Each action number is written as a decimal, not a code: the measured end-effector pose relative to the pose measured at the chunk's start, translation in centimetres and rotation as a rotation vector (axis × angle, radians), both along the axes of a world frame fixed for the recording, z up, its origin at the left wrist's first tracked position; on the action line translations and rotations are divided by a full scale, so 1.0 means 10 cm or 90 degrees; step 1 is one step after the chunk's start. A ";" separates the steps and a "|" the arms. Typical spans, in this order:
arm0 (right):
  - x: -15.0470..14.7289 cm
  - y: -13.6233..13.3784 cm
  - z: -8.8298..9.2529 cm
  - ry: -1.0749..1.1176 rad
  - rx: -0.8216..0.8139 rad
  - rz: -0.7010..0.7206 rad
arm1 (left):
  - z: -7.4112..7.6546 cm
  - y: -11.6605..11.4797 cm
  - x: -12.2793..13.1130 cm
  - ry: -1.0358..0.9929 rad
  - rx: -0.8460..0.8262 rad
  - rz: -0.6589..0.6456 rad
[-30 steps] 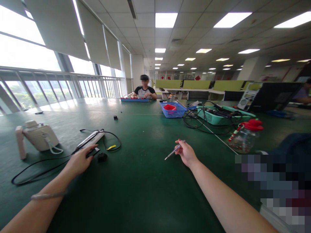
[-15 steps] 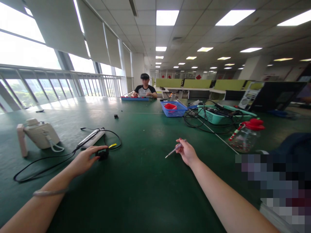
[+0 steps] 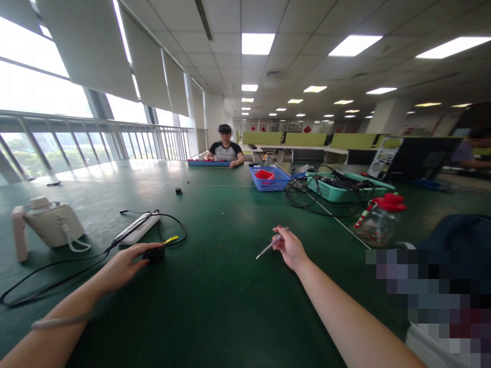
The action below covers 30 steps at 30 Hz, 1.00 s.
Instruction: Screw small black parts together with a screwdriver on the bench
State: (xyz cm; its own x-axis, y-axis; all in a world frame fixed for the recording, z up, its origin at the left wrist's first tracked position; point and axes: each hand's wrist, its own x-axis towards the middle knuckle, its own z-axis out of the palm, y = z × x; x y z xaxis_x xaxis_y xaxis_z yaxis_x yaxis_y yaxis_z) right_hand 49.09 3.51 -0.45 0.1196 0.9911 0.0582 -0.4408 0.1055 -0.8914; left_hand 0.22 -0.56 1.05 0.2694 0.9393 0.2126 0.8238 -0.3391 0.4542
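Observation:
My left hand (image 3: 125, 263) is closed on a small black device (image 3: 155, 254), fingers over its top and thumb at its near side. A black cable (image 3: 53, 266) with a yellow tag (image 3: 171, 239) lies about the device, which rests on or just above the green table (image 3: 215, 306). To the right, my right hand (image 3: 291, 249) grips a thin screwdriver (image 3: 266, 249). Its pale metal tip points left and down, and my fingers partly hide the handle. Behind my left hand lies a white flat bar, perhaps a power bank (image 3: 138, 229).
A beige bottle (image 3: 56, 223) stands at left. Further back are a small black piece (image 3: 178, 191), a blue basket (image 3: 270, 185) and a green basket (image 3: 337, 193) with cables. A red-lidded jar (image 3: 379, 225) stands right. Across the table sits a person (image 3: 224, 151) by a blue tray (image 3: 205, 163).
The view has shifted slightly. The black device looks tipped flatter under my left hand. My right hand keeps the screwdriver in much the same pose. The person opposite has lowered an arm to the table.

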 end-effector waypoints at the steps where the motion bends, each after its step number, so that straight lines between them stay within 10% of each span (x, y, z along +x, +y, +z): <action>1: 0.00 0.00 0.00 0.000 0.001 0.001 | 0.00 0.00 -0.01 -0.005 -0.007 0.002; 30: 0.00 0.00 -0.01 -0.004 0.002 0.008 | -0.01 -0.01 0.03 -0.060 -0.038 0.002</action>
State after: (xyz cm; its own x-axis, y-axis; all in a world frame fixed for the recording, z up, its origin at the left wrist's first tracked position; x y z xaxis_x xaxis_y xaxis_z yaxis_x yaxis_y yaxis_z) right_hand 49.13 3.50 -0.57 0.1073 0.9923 0.0617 -0.4361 0.1027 -0.8940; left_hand 0.57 -0.70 0.97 0.2474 0.9520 0.1801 0.7773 -0.3059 0.5497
